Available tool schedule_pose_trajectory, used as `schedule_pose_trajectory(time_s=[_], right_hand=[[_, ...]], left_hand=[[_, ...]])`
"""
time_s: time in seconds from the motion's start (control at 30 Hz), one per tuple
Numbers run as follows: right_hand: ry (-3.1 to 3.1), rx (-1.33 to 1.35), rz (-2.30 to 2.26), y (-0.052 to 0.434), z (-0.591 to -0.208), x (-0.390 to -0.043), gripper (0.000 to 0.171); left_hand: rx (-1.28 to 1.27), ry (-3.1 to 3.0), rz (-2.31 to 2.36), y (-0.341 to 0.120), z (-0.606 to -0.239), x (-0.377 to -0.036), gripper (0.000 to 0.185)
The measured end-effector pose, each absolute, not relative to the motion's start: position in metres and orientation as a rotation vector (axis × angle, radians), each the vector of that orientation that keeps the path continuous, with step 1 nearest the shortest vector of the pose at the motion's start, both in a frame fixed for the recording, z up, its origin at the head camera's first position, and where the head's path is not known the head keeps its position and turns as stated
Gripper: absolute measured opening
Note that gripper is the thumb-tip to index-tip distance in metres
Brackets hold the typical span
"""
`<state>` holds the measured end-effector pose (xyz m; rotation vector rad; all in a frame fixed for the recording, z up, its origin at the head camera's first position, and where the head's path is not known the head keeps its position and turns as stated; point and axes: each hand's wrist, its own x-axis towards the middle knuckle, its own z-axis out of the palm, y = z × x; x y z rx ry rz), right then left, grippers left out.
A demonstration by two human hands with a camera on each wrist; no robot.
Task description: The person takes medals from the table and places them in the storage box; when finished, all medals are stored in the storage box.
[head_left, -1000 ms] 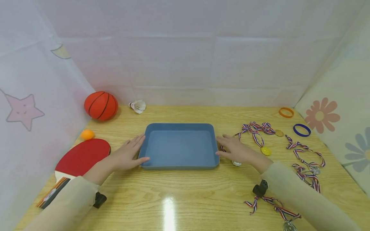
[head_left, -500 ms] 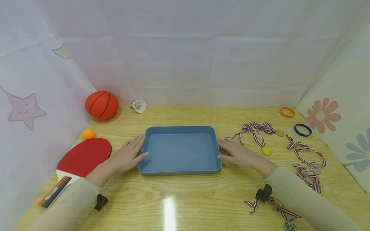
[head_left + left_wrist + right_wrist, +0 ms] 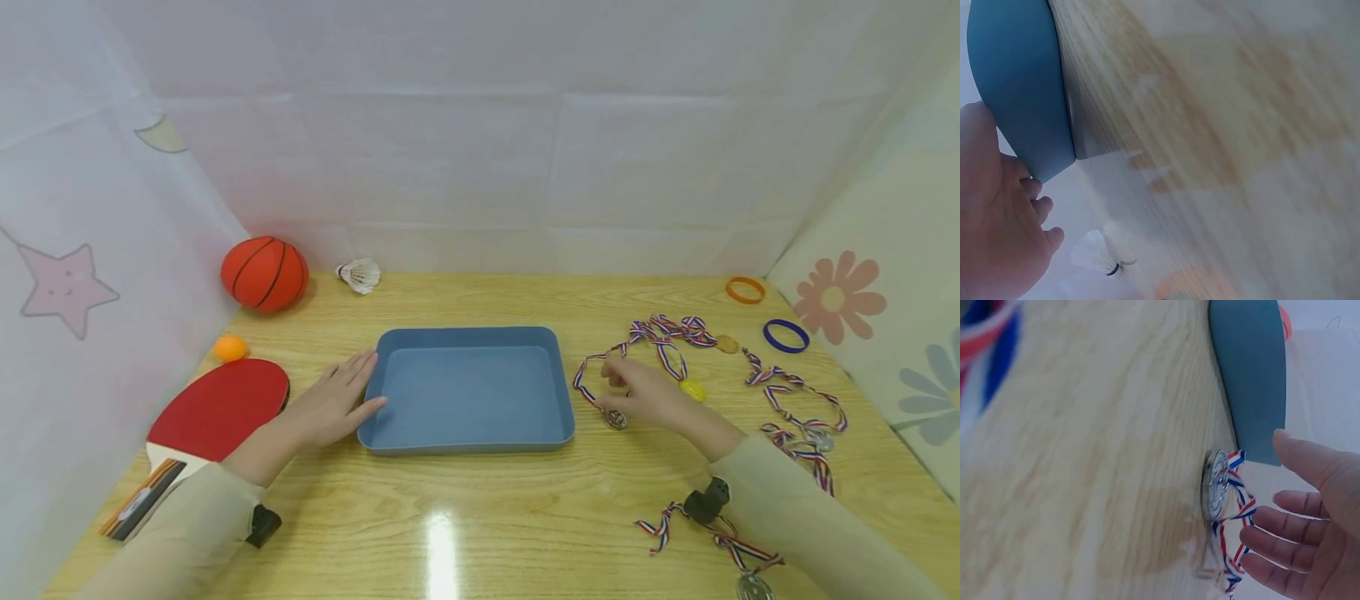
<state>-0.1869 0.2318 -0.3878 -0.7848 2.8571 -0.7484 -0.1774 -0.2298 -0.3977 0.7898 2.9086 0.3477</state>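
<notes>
A shallow blue tray [image 3: 468,396] lies mid-table. My left hand [image 3: 326,408] rests against its left side, fingers extended along the wall and thumb over the near rim; the left wrist view also shows fingers by the tray wall. My right hand [image 3: 648,400] is apart from the tray's right side, above a silver medal [image 3: 615,418] with a striped ribbon [image 3: 583,379]. Loosely bent, its fingers hold nothing. In the right wrist view, the medal [image 3: 1215,484] lies flat on the wood, with a gap between thumb and fingers.
At left are a red table-tennis bat [image 3: 225,408], an orange ball [image 3: 230,348], a small basketball [image 3: 265,274] and a shuttlecock [image 3: 360,275]. Several ribboned medals lie at right, including a yellow one [image 3: 693,390], beside orange [image 3: 745,290] and blue [image 3: 786,336] wristbands.
The tray slid slightly toward me between the first two frames, both hands at its sides. Since then my right hand has left it, moving right over the silver medal; the left stays.
</notes>
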Motion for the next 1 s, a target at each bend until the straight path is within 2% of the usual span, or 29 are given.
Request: schedule_pose_trajectory(time_s=[0.1, 0.6, 0.77, 1.0], right_hand=[[2.869, -0.746, -0.714, 0.239, -0.391, -0.185, 0.026], [2.886, -0.736, -0.507, 0.245, -0.406, -0.183, 0.032], [2.810, -0.702, -0.636, 0.243, -0.407, -0.184, 0.034], [2.644, -0.658, -0.979, 0.244, -0.406, -0.184, 0.022]], left_hand=[[0.789, 2.908, 0.345, -0.230, -0.398, -0.177, 0.074], [0.780, 2.908, 0.337, -0.229, -0.395, -0.176, 0.074], [0.776, 2.908, 0.340, -0.229, -0.396, -0.176, 0.074], [0.771, 2.912, 0.336, -0.229, -0.397, -0.176, 0.074]])
